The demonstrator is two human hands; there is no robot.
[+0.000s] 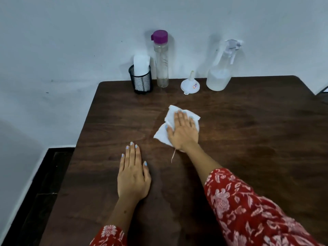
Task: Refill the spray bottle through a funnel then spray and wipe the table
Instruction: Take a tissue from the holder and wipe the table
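The dark brown wooden surface (248, 139) carries everything, and the clear plastic spray bottle with a white trigger head (221, 75) serves as the landmark: it stands upright at the far edge against the pale wall, partly filled with a cloudy liquid. Just left of the spray bottle the small white plastic funnel (190, 84) sits wide mouth down, spout up. Further left of it stands the tall clear water bottle with a purple cap (161, 59), and beyond that the black mesh cup (140, 81) holding a white paper roll. Nearer the person than the spray bottle, and a little left of it, the white paper towel (170, 125) lies crumpled on the surface under the right hand (183, 130), whose grip is released, fingers straight and spread, pressing the towel flat. The left hand (133, 174) lies well nearer and further left, palm down on the bare wood, grip likewise released. Both forearms wear red floral sleeves (248, 210).
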